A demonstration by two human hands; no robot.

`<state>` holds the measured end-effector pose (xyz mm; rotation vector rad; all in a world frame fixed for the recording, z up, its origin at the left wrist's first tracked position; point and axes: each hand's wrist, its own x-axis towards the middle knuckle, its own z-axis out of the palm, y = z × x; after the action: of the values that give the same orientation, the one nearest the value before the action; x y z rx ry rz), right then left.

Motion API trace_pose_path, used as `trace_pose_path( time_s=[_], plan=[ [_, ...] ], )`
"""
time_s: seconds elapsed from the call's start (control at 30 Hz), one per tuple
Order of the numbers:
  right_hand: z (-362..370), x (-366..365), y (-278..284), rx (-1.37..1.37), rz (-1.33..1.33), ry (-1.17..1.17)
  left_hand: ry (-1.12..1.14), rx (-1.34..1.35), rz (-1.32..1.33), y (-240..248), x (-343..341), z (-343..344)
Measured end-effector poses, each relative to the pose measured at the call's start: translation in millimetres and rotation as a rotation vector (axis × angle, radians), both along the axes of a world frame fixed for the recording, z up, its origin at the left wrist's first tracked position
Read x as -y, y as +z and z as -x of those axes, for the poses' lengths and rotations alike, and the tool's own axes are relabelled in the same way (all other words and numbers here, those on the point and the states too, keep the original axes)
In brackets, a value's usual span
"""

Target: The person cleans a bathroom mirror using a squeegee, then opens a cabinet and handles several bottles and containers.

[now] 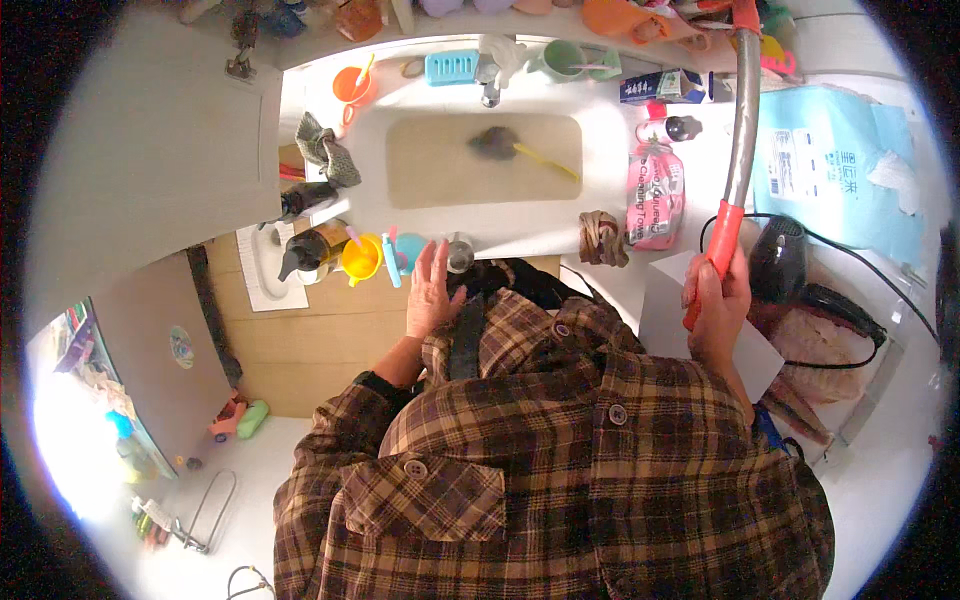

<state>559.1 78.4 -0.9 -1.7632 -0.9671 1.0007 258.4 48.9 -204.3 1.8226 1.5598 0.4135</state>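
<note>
Clenched around the red grip of a long pole [742, 130] beside the sink [484, 160], the right hand [716, 300] holds something stiff and probably light, best gripped there, while the left hand [432, 290] hovers spread, holding nothing.

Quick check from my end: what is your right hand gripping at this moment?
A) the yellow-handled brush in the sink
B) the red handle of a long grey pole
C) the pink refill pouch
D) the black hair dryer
B: the right hand is closed around the red handle of the long grey pole, which rises past the counter; the hair dryer lies untouched beside it.
</note>
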Motion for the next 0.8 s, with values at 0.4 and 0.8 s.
trace_pose_path(
  time_s=[0.4, 0.8],
  plan=[
    [-8.8, 16.1, -8.2, -0.048, 0.093, -0.148, 0.274, 0.075, 0.594, -66.0, -13.2, -9.6],
    [-15.6, 16.3, -18.7, -0.004, 0.089, -0.106, 0.675, 1.417, 1.326, -44.2, 11.6, 29.1]
  ],
)
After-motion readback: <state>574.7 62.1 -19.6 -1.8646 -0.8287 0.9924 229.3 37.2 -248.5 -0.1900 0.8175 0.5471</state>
